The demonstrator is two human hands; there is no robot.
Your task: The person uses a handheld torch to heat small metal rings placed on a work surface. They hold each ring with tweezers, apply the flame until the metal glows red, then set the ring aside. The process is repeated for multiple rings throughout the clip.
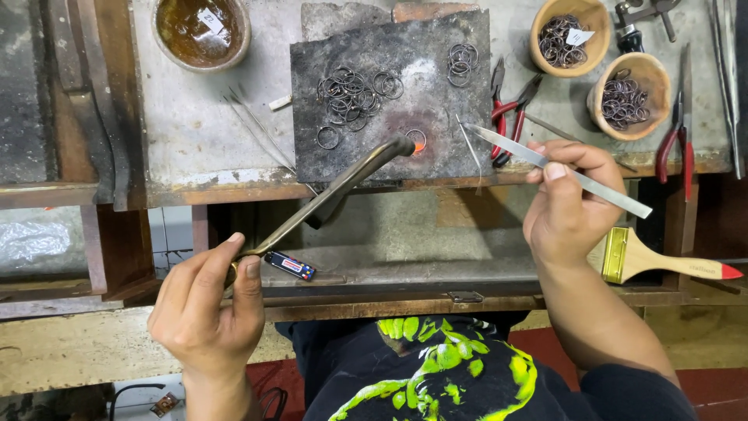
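- A long brass-coloured metal torch [335,195] is gripped at its lower end by the left hand [206,308], the fingers curled tightly around the handle.
- The torch's long axis runs diagonally from lower left to upper right; its bent nozzle is pointed right, at a small metal ring glowing orange [418,141].
- The glowing ring is set on a dark, scorched square soldering block [436,101], which lies on the grey stained tabletop [195,117].
- A long, flat pair of steel tweezers [561,171] is pinched between thumb and fingers of the right hand [567,206]; its axis is slanted from lower right to upper left, the tip aimed toward the ring but held apart from it.
- A loose heap of dark wire rings [351,93] is spread over the block's upper left, with a smaller cluster [463,59] at its upper right.
- A small white paper tag [210,20] is seen in a round bowl of brown liquid [201,31] at the upper left; another white tag [578,36] rests in one of two wooden bowls of rings [569,31] at the upper right.
- A small blue lighter with a red and white label [289,266] lies on a lower ledge, just beside the left hand.
- A wooden-handled brush with a brass ferrule and red tip [662,261] is partly hidden behind the right wrist.
- Red-handled pliers [510,117] are partly covered by the tweezers; the tools at the top right edge are cut off.
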